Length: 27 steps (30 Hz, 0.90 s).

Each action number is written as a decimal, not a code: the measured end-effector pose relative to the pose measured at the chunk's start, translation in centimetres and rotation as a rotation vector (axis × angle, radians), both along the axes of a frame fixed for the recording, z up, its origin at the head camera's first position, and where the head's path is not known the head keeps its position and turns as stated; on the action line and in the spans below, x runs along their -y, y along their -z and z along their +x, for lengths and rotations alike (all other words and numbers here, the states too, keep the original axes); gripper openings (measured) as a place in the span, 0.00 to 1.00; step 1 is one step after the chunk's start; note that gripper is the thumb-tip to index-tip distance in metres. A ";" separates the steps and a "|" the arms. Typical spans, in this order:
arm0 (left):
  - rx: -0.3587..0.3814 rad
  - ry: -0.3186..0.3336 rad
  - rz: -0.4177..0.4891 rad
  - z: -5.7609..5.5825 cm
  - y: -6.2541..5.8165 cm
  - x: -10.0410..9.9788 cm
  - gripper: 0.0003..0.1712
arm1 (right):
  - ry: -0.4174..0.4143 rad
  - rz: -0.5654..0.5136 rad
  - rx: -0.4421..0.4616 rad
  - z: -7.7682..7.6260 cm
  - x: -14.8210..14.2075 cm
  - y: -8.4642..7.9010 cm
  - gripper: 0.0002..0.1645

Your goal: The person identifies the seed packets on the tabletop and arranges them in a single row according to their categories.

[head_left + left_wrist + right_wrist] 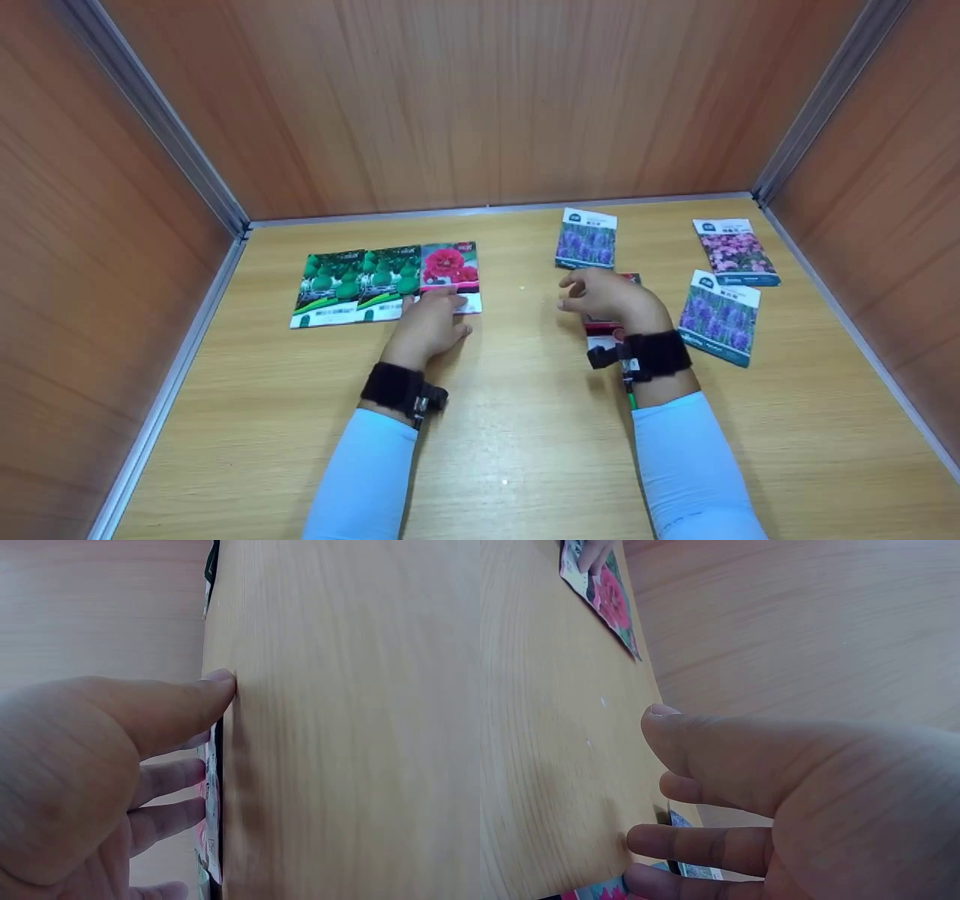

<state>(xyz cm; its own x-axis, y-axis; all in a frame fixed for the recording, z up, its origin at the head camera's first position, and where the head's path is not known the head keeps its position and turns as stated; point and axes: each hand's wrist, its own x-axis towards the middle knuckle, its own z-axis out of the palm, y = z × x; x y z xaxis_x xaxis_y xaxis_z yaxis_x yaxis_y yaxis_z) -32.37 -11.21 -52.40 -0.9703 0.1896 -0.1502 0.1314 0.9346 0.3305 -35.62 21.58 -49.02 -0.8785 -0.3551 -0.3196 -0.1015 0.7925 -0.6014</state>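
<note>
My left hand (427, 326) rests its extended fingers on the lower part of a seed packet with red flowers (448, 262). In the left wrist view, the thumb (180, 709) reaches down to the tabletop beside that packet's edge. Two green seed packets (328, 289) lie to its left in a row, side by side. My right hand (611, 294), fingers loosely bent and holding nothing, is over another seed packet (600, 330) with a dark red band, mostly hidden by the hand and wrist. The right wrist view shows pink petals (611, 892) below the fingertips.
A purple-flower packet (586, 238) lies just beyond my right hand. To the right, a pink-flower packet (739, 251) overlaps or meets the top of another purple-flower packet (720, 319). Wooden panels (487, 105) wall the table (517, 420) at the back and both sides.
</note>
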 end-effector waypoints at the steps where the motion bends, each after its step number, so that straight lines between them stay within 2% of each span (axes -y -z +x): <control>1: -0.002 0.001 -0.002 0.0 0.0 0.0 0.32 | -0.003 -0.002 0.001 0.0 0.0 0.0 0.36; 16: 0.021 -0.015 -0.009 -0.3 0.0 0.4 0.32 | 0.027 0.009 0.027 0.2 0.0 -0.2 0.37; 27: 0.004 -0.013 0.000 -0.2 -0.1 0.5 0.35 | 0.028 0.006 0.020 0.2 -0.1 -0.5 0.37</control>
